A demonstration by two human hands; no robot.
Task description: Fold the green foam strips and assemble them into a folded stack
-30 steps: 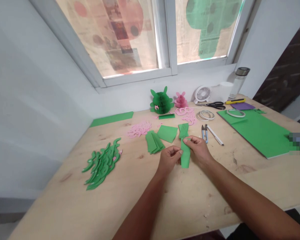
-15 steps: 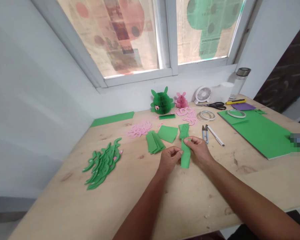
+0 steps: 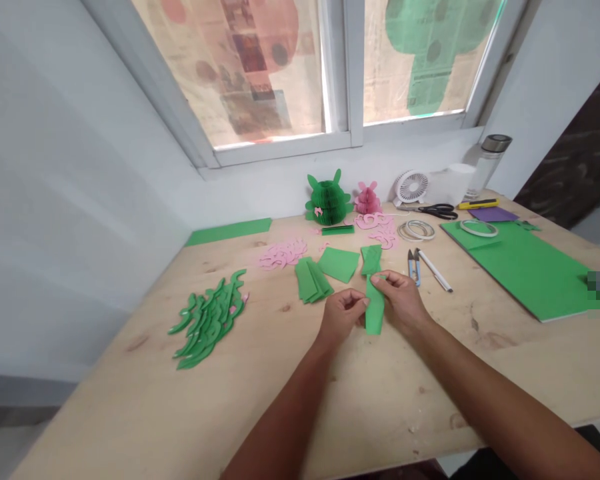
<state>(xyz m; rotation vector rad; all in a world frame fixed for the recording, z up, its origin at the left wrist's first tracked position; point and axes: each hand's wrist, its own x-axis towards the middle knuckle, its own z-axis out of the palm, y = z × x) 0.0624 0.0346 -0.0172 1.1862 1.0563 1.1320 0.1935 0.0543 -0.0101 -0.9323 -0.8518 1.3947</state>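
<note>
A folded strip of green paper [image 3: 375, 313] is held between my two hands, just above the wooden table [image 3: 260, 373]. My left hand [image 3: 344, 313] pinches its left edge between thumb and fingers. On the upper right part of the strip, my right hand [image 3: 403, 293] is closed, thumb on top. Beyond my fingertips lies another small folded green piece [image 3: 371, 259]. Left of it are a flat green paper [image 3: 339, 264] and a stack of folded green papers [image 3: 311, 280]. Blue-handled thread snips [image 3: 414, 268] and a white pen [image 3: 435, 270] lie beyond my right hand.
Curved green cut-outs [image 3: 213, 323] are piled at left, pink cut-outs [image 3: 284, 253] behind. A green paper figure [image 3: 329, 202] and a pink one [image 3: 367, 199] stand by the wall. Tape rolls [image 3: 417, 231], black scissors [image 3: 437, 211], a fan [image 3: 411, 187], a bottle [image 3: 487, 167] and green sheets [image 3: 525, 273] are right.
The view has shifted slightly, so the table items sit a little farther right and higher. Both hands keep the same grip on the green paper strip.
</note>
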